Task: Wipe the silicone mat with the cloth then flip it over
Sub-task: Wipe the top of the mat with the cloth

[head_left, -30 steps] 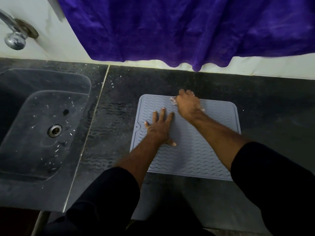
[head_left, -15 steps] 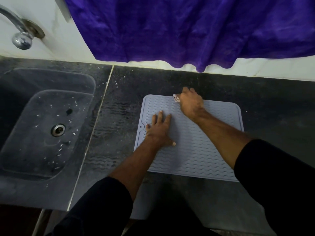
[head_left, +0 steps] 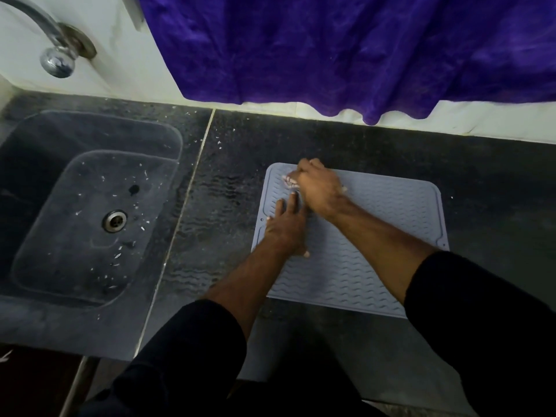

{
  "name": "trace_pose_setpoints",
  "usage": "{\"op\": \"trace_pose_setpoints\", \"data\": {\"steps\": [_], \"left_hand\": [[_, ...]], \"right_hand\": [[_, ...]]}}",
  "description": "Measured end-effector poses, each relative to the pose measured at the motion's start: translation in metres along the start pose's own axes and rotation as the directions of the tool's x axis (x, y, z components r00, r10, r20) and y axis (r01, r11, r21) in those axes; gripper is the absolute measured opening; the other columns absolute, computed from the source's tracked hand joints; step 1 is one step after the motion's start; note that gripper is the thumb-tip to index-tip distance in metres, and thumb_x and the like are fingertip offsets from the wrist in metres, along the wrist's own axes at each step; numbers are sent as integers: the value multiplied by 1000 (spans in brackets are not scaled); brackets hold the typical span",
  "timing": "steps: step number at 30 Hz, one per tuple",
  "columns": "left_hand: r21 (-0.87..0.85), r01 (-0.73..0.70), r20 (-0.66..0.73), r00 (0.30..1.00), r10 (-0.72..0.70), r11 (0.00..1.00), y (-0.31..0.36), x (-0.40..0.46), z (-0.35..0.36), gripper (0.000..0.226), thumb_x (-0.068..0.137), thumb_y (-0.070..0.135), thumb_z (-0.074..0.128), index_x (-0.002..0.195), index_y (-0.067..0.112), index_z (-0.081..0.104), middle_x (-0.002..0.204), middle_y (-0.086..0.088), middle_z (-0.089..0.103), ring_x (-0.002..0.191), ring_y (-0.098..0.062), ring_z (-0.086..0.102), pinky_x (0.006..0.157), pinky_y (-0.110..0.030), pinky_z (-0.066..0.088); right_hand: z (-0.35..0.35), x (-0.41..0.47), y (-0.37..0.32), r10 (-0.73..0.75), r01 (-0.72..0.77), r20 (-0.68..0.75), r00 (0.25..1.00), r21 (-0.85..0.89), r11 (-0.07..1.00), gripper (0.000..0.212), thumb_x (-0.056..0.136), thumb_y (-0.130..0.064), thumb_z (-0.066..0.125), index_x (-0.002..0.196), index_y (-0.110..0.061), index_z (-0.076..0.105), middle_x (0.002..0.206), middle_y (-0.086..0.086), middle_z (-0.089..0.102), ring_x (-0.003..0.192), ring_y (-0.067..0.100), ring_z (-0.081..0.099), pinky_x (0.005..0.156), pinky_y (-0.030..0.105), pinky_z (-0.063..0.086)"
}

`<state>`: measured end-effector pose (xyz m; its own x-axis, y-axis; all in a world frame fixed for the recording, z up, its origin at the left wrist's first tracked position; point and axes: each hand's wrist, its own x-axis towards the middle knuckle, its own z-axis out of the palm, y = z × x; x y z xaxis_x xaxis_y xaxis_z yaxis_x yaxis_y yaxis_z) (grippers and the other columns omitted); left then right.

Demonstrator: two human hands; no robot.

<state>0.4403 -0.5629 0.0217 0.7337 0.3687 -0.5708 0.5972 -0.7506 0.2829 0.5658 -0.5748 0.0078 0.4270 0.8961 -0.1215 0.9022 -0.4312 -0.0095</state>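
- The silicone mat (head_left: pixel 361 251) lies flat on the dark countertop (head_left: pixel 496 191), right of the sink (head_left: pixel 36 296).
- The left hand (head_left: pixel 287 230) presses it flat-fingered, likely to stop it sliding.
- The right hand (head_left: pixel 320 188) bunches a pale cloth (head_left: pixel 289 181) at the far-left corner, mid-wipe.
- The sink basin holds white flecks around the drain (head_left: pixel 114 220).

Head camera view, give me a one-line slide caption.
Left hand presses the grey silicone mat flat while the right hand wipes its far-left corner with a cloth.
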Motion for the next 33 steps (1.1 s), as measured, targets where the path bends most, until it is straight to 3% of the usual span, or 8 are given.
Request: {"op": "trace_pose_setpoints", "data": {"steps": [3,7,12,18,21,24,30,33], "left_hand": [[-12,2,-1,1000,-2,1000,-1,-2,0,125,71,29,83,154,20,-10,159,-5,-25,147,-34,-16,115,-59,17],[14,-13,-1,1000,13,1000,-3,-5,-2,122,73,31,82,154,24,-10,159,-3,-25,147,-32,-17,114,-58,17],[47,1,17,1000,-2,999,1,-4,-4,122,73,34,82,155,19,-7,160,-7,-21,146,-35,-15,115,-58,22],[44,-4,15,1000,4,999,1,-8,-7,124,73,34,82,154,19,-12,159,-7,-23,147,-35,-15,115,-57,22],[89,12,21,1000,-14,996,2,-6,-7,121,74,37,81,154,17,-8,161,-7,-17,147,-34,-13,114,-55,26],[103,66,28,997,-69,992,4,-5,-8,115,74,41,80,154,11,3,162,-9,-3,149,-33,3,110,-50,34],[92,30,35,999,-33,995,1,-5,-7,122,73,39,81,154,15,-7,161,-6,-16,147,-31,-15,115,-54,25],[105,54,29,998,-57,993,3,-4,-6,119,73,40,80,155,13,-2,162,-6,-10,148,-30,-11,114,-52,27]], "right_hand": [[4,1,-4,24,-21,44,999,-76,997,57,82,-32,71,134,-19,52,137,7,42,126,29,37,101,41,40],[-4,10,10,170,-171,-2,985,-18,985,48,82,-15,70,127,-15,57,129,9,48,118,29,45,91,41,47],[-2,20,-21,-45,45,-9,999,-22,999,51,80,-20,71,129,-20,57,127,7,48,116,29,44,87,39,47],[-5,28,-19,96,-96,-9,995,-66,993,48,75,-19,77,120,-15,62,123,8,51,112,29,48,88,38,47],[-12,39,-31,-19,21,-57,998,24,999,48,77,-9,71,123,-16,61,123,7,48,111,28,45,84,38,47],[-6,38,-50,-179,178,-25,984,-31,984,45,79,-8,67,122,-13,60,127,8,49,116,29,44,89,37,44],[-7,43,-36,26,-25,-37,999,31,999,50,76,-10,74,124,-9,57,126,8,49,114,30,44,87,39,47],[-8,43,-44,-154,157,-61,986,48,987,44,80,-10,68,123,-14,58,121,7,51,112,30,45,81,40,46]]}}
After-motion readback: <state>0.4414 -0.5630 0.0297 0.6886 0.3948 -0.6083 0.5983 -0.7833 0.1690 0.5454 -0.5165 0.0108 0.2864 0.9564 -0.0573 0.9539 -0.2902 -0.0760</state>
